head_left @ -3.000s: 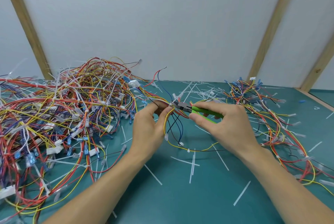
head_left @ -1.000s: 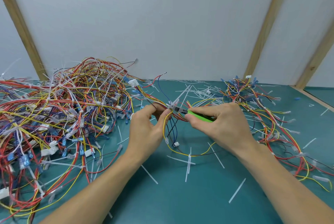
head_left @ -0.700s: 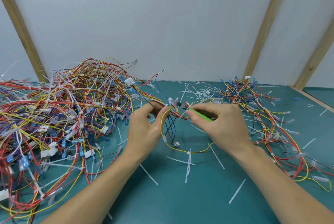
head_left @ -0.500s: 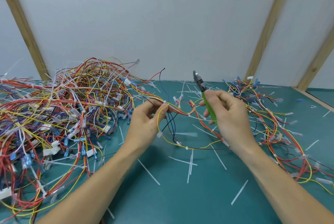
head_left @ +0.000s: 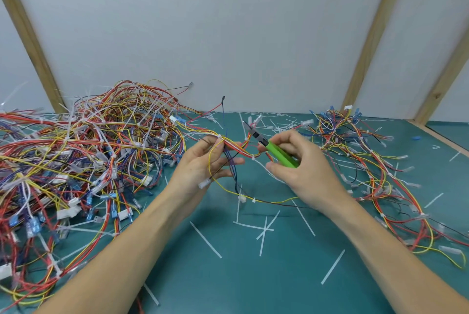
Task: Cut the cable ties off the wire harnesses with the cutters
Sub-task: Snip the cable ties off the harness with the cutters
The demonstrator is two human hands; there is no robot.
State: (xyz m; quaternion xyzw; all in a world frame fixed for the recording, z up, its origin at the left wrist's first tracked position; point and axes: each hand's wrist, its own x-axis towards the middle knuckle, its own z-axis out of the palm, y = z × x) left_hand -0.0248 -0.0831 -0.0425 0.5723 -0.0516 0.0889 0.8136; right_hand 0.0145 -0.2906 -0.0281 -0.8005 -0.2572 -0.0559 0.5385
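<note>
White panels framed by wooden battens (head_left: 371,34) back a teal bench (head_left: 253,275) littered with snipped white cable ties (head_left: 205,239); a big tangled heap of wire harnesses (head_left: 83,159) fills its left side, and a smaller pile of harnesses (head_left: 375,161) lies along its right edge. Near the bench's middle the left hand (head_left: 205,164) holds one harness (head_left: 236,147) pinched under the thumb, the other fingers loosely spread; the right hand (head_left: 302,161) grips the green-handled cutters (head_left: 269,145), whose tip points up and left just above that harness, whether it touches I cannot tell.
</note>
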